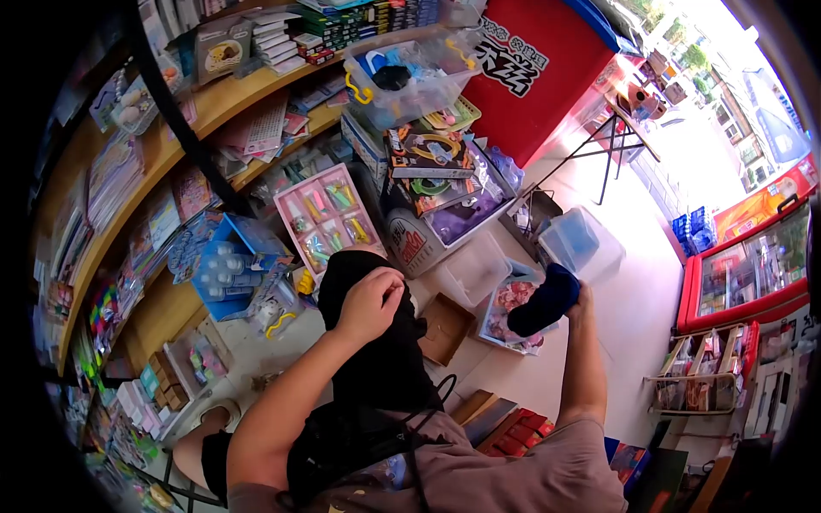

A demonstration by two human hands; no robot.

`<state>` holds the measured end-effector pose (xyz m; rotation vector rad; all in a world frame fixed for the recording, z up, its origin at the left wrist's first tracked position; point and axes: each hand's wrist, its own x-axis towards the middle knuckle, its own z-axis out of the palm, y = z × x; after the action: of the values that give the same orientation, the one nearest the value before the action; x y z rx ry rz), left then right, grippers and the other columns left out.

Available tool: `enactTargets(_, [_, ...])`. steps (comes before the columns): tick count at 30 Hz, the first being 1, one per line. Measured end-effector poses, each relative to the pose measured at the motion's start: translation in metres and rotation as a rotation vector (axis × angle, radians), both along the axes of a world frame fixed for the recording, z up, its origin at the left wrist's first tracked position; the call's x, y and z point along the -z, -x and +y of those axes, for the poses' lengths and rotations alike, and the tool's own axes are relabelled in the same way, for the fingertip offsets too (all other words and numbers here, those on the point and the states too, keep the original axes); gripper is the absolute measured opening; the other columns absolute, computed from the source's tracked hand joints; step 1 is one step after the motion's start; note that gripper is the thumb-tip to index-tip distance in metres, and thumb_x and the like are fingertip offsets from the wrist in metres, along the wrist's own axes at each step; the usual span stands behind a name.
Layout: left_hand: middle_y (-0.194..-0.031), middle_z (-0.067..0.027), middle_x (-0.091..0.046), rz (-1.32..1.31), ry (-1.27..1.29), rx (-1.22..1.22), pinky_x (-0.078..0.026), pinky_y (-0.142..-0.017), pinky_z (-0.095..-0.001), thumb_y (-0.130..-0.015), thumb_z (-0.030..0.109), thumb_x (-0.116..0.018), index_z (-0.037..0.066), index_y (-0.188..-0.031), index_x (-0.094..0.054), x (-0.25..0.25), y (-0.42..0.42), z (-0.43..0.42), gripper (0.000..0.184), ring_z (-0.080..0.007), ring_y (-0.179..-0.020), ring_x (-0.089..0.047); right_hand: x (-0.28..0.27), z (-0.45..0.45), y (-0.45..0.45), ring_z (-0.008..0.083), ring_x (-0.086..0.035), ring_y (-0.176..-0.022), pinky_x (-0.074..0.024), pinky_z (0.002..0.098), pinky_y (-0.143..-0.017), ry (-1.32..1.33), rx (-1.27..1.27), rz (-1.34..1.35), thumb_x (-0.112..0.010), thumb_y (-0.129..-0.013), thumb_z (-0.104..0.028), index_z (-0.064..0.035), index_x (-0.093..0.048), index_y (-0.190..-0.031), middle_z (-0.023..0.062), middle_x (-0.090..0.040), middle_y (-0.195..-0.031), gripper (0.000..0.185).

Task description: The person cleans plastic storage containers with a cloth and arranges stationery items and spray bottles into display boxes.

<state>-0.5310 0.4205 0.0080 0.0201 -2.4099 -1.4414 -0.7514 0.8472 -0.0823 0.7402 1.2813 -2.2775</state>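
Note:
My right hand (583, 297) grips a dark navy cloth (546, 301), which hangs down and to the left over a box of pink items (518, 309). Whether the cloth is a rag or a garment, I cannot tell. Just behind that hand is a clear plastic tub (599, 244) with a blue piece inside. My left hand (373, 303) is over my knee in black trousers (376, 350). Its fingers are curled and pressed together; anything between them is hidden. Beyond the knee, a pink compartment tray (286, 202) holds small colourful packets.
Curved wooden shelves (201, 124) of stationery line the left. Stacked boxes (430, 154) and a clear bin (410, 94) stand ahead, by a red chest (530, 77). A blue basket (224, 295) of bottles is left, an empty brown carton (445, 329) near my knee, a red-framed cooler (744, 265) right.

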Motion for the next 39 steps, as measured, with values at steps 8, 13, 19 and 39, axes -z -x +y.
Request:
enactTargets(8, [-0.085, -0.0118, -0.06, 0.001, 0.085, 0.011, -0.047, -0.067, -0.0335, -0.077, 0.004, -0.055, 0.0, -0.075, -0.053, -0.002, 0.011, 0.013, 0.005, -0.0294, -0.077, -0.058, 0.095, 0.071, 0.046, 0.035, -0.061, -0.082, -0.0504, 0.0453, -0.074, -0.405, 0.578, -0.067, -0.036, -0.078, -0.015, 0.0078, -0.051, -0.104, 0.0199, -0.059, -0.093, 0.037])
enactTargets(13, [-0.085, -0.0114, -0.061, -0.005, 0.124, 0.055, -0.048, -0.066, -0.0323, -0.075, 0.002, -0.057, 0.001, -0.076, -0.055, -0.003, 0.02, 0.024, 0.003, -0.0282, -0.075, -0.059, 0.13, 0.105, 0.105, 0.0423, -0.058, -0.087, -0.0454, 0.0423, -0.08, -1.392, 0.585, 0.149, -0.049, -0.07, -0.005, 0.015, -0.04, -0.102, 0.0305, -0.056, -0.095, 0.038])
enactTargets(19, [-0.082, -0.011, -0.062, -0.01, 0.144, 0.057, -0.049, -0.063, -0.0303, -0.07, -0.002, -0.059, 0.002, -0.076, -0.056, 0.002, 0.04, 0.026, 0.007, -0.0255, -0.07, -0.06, 0.05, 0.04, 0.132, 0.0434, -0.058, -0.088, -0.0468, 0.0468, -0.078, -1.773, 0.298, -0.048, -0.047, -0.081, -0.013, 0.0046, -0.033, -0.102, 0.0299, -0.057, -0.094, 0.03])
enactTargets(39, [-0.08, -0.01, -0.061, 0.037, 0.103, 0.055, -0.048, -0.061, -0.0291, -0.07, -0.003, -0.058, 0.002, -0.076, -0.055, 0.006, 0.049, 0.017, 0.008, -0.0239, -0.067, -0.06, 0.092, 0.072, 0.141, 0.0424, -0.06, -0.076, -0.0481, 0.0461, -0.072, -1.861, 0.47, 0.0, -0.043, -0.077, -0.015, 0.0085, -0.046, -0.094, 0.0308, -0.059, -0.089, 0.03])
